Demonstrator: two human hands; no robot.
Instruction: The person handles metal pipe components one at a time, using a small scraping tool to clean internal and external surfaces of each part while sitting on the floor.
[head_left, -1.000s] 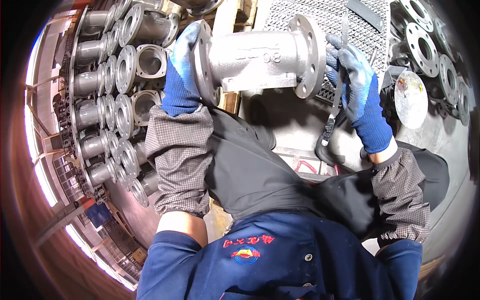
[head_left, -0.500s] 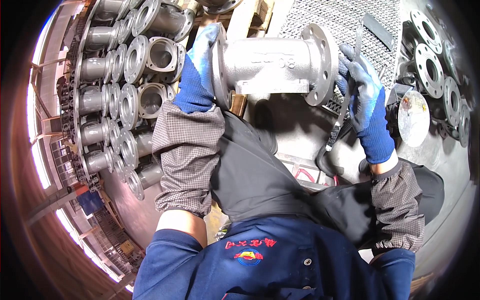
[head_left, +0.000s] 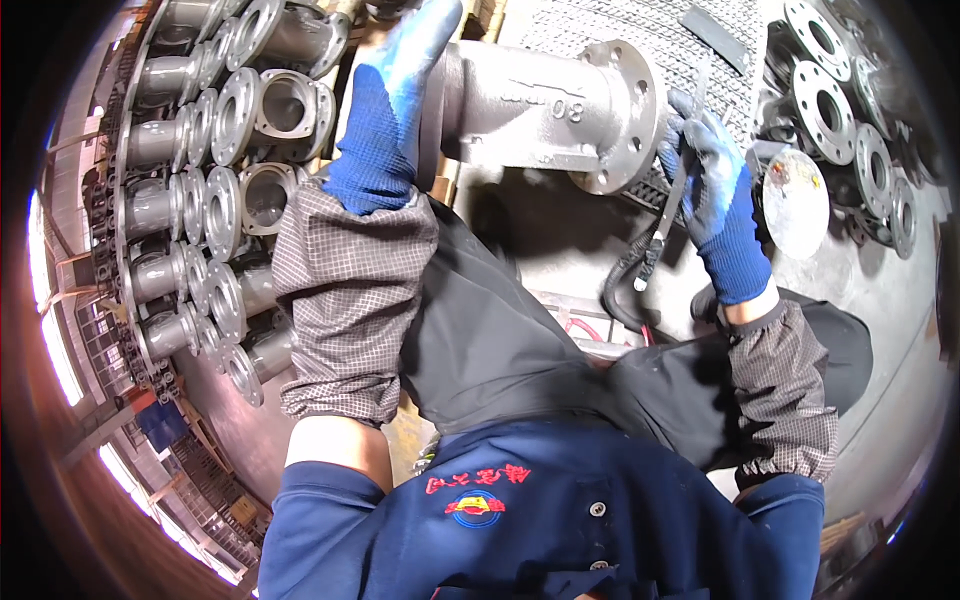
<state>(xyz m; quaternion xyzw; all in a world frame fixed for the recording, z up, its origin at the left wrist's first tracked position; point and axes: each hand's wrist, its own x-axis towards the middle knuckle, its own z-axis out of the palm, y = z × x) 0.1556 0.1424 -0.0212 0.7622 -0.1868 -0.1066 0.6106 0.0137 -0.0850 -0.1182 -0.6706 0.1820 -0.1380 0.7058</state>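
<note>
A grey cast flanged valve body [head_left: 530,115] lies crosswise in front of me, raised above my knees, with a round bolt-holed flange at each end. My left hand [head_left: 385,115], in a blue glove, is pressed along its left flange, partly covering it, fingers stretched upward. Beside the right flange is my right hand [head_left: 715,180], also gloved, its fingers closed round a long, narrow, flat metal bar [head_left: 660,235] that looks like a file. That bar slants from beyond the hand down toward my knee. Whether the right fingers touch the flange I cannot tell.
Rows of similar grey castings [head_left: 215,210] stand at the left. A woven metal mesh [head_left: 620,30] carries a dark flat block [head_left: 715,38]. More flanged pieces [head_left: 830,110] are stacked at the right, near a pale round disc [head_left: 796,203]. A black hose [head_left: 615,290] curves by my knee.
The valve body has tilted and turned, its right end lower and that flange's rim showing more fully. My left hand has moved up along the left flange. The whole view has shifted a little.
</note>
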